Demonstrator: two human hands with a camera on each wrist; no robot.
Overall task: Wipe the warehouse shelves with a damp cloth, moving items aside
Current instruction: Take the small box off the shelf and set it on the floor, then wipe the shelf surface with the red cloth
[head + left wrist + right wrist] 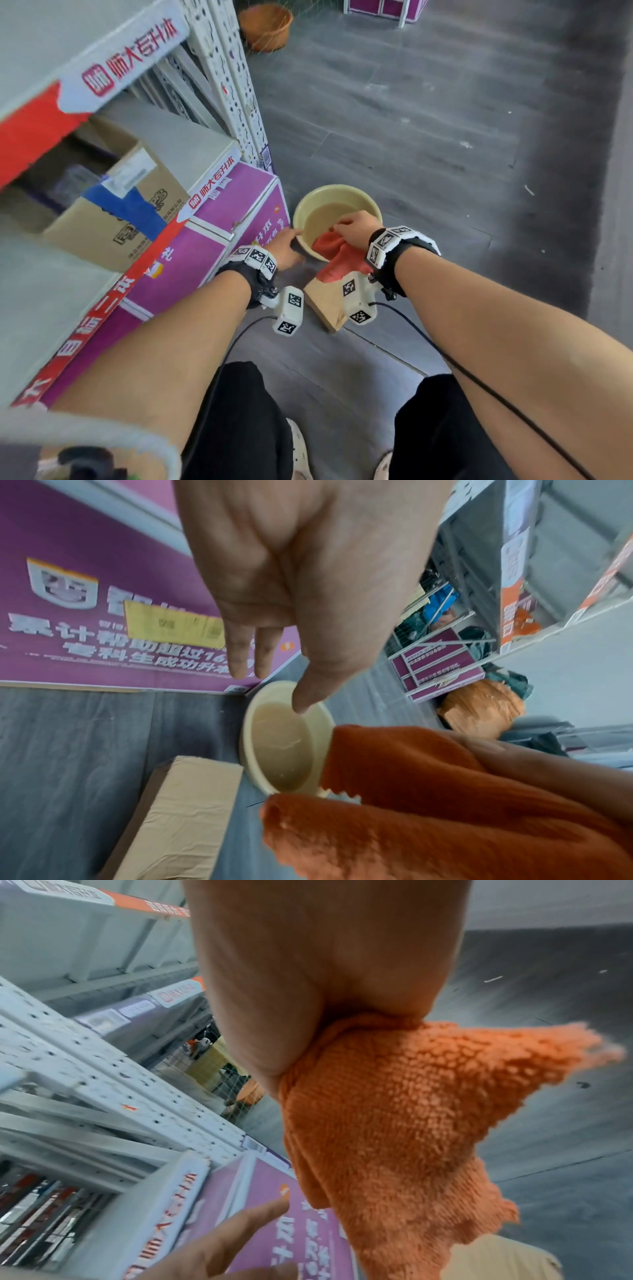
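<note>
On the grey floor stands a pale yellow basin (310, 198) (245, 737) of murky water. My right hand (356, 228) (308, 974) is over its near side and grips a bunched orange cloth (337, 260) (428, 804) (394, 1110), which hangs over the near rim. My left hand (286, 245) (291, 601) is at the basin's left rim with fingers straight and holds nothing; its thumb points over the water. The grey shelf boards (41, 301) with red-and-white edge strips rise on my left.
A brown cardboard box (113, 219) with blue tape sits on the middle shelf. Purple cartons (219, 246) fill the bottom level beside the basin. A flat cardboard parcel (323, 301) (178, 813) lies on the floor under my wrists. An orange basket (265, 25) stands beyond the perforated shelf post (236, 85).
</note>
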